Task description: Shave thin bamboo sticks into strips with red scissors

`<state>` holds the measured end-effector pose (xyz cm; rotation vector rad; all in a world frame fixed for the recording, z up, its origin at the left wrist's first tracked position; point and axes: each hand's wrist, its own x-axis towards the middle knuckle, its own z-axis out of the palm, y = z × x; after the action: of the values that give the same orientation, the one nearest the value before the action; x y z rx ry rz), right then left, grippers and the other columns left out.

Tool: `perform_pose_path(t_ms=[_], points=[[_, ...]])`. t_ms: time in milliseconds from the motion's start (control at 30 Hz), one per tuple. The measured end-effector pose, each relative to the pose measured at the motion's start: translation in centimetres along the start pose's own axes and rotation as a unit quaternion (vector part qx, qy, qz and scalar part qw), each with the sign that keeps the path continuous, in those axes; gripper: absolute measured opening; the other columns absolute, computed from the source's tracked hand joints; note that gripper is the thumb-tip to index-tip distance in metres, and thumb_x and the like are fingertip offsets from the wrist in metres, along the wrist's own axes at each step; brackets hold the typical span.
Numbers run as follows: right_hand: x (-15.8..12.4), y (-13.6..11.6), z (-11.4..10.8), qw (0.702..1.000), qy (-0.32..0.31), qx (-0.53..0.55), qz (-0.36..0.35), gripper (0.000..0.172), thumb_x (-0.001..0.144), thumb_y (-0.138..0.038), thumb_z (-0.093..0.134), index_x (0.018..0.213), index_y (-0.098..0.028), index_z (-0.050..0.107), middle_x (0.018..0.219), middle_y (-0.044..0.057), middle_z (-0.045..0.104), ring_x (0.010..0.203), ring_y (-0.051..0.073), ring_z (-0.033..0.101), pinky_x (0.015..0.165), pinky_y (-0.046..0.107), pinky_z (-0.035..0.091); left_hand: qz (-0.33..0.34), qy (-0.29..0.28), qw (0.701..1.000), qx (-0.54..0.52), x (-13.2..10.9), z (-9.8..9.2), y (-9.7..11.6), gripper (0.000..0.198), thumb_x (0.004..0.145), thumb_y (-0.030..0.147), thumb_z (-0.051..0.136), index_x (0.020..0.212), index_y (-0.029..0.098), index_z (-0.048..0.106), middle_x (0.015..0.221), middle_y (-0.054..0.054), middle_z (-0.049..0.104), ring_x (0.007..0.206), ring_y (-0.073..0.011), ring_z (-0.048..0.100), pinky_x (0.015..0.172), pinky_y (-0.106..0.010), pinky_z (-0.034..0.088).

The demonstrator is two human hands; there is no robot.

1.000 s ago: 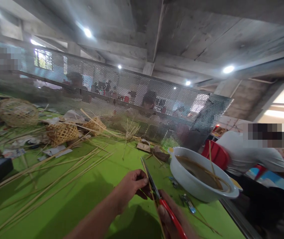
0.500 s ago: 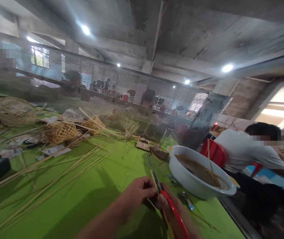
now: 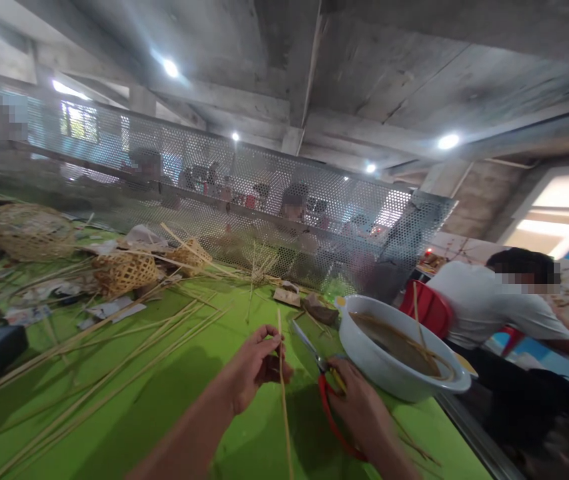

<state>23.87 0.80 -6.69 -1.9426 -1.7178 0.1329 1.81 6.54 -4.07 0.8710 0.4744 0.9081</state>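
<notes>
My left hand (image 3: 259, 363) pinches a thin bamboo strip (image 3: 285, 413) between thumb and fingers. The strip's upper end pokes above the fingertips and its lower part runs down toward me. To the right, my right hand (image 3: 352, 400) is wrapped around the red handles of a pair of scissors (image 3: 320, 363). Their metal blades point up and left, apart from the strip. Under both hands lies the green tabletop (image 3: 234, 427). Some of the fingers on the scissors are hidden behind the handles.
A white basin (image 3: 389, 373) of brownish water with soaking strips stands at the right edge. Long bamboo strips (image 3: 129, 360) spread across the left, near woven baskets (image 3: 124, 270) and paper scraps. A perforated metal screen (image 3: 244, 220) closes the back. A person in a white shirt (image 3: 494, 300) sits right.
My hands have moved apart. The scissors have shifted from beside my left fingers to the right, and the strip now stands clear of them in my left hand.
</notes>
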Motion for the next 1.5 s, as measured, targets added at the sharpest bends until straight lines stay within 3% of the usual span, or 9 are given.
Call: perform_pose_path(t_ms=[133,300,500,833,1233,1500], points=[[-0.2,-0.3,0.7,0.994,-0.024,-0.101,0.026,0.040,0.076,-0.023,0.052,0.116,-0.027,0.057,0.116,0.006,0.060,0.092,0.023,0.062,0.071,0.029,0.043,0.016,0.026,0.999,-0.039,0.4,-0.6,0.2,0.008,0.086,0.024,0.055,0.092,0.019,0.056,0.072,0.003,0.053,0.050,-0.0060,0.050,0.052,-0.022,0.049],[-0.2,0.7,1.9,0.994,0.003,-0.111,0.013,0.039,0.078,-0.029,0.053,0.117,-0.029,0.057,0.115,0.004,0.060,0.085,0.021,0.064,0.064,0.027,0.042,0.015,0.033,0.998,-0.049,0.6,-0.9,0.5,0.011,0.087,0.021,0.053,0.095,0.018,0.059,0.073,0.003,0.052,0.050,-0.0049,0.047,0.052,-0.021,0.049],[-0.2,2.1,3.4,0.994,0.065,-0.083,-0.019,0.045,0.075,-0.026,0.054,0.120,-0.026,0.053,0.117,0.005,0.059,0.092,0.023,0.062,0.073,0.031,0.045,0.007,0.018,0.998,-0.053,0.6,-0.8,1.2,0.015,0.087,0.017,0.053,0.100,0.017,0.061,0.072,0.001,0.054,0.053,-0.0056,0.050,0.057,-0.022,0.051],[-0.5,1.5,3.3,0.987,0.117,-0.083,-0.067,0.041,0.077,-0.030,0.056,0.117,-0.023,0.055,0.117,0.007,0.061,0.096,0.025,0.062,0.082,0.036,0.046,0.017,0.029,0.997,-0.069,1.2,-1.7,1.3,0.012,0.084,0.017,0.056,0.096,0.016,0.061,0.074,-0.003,0.065,0.059,-0.0116,0.065,0.056,-0.024,0.053],[-0.8,1.0,3.2,0.982,0.156,-0.100,-0.044,0.036,0.080,-0.036,0.057,0.114,-0.025,0.056,0.112,0.005,0.064,0.095,0.022,0.062,0.081,0.033,0.046,0.033,0.055,0.993,-0.100,1.8,-3.1,1.5,0.008,0.081,0.017,0.061,0.088,0.015,0.064,0.070,-0.003,0.070,0.057,-0.0119,0.067,0.054,-0.023,0.053],[-1.0,0.6,2.8,0.986,0.156,-0.034,-0.042,0.042,0.076,-0.037,0.063,0.116,-0.026,0.056,0.111,0.005,0.063,0.093,0.023,0.061,0.077,0.031,0.045,0.047,0.111,0.990,-0.070,2.4,-4.7,1.8,0.003,0.080,0.015,0.063,0.083,0.015,0.062,0.067,0.000,0.068,0.056,-0.0105,0.065,0.050,-0.019,0.050]])
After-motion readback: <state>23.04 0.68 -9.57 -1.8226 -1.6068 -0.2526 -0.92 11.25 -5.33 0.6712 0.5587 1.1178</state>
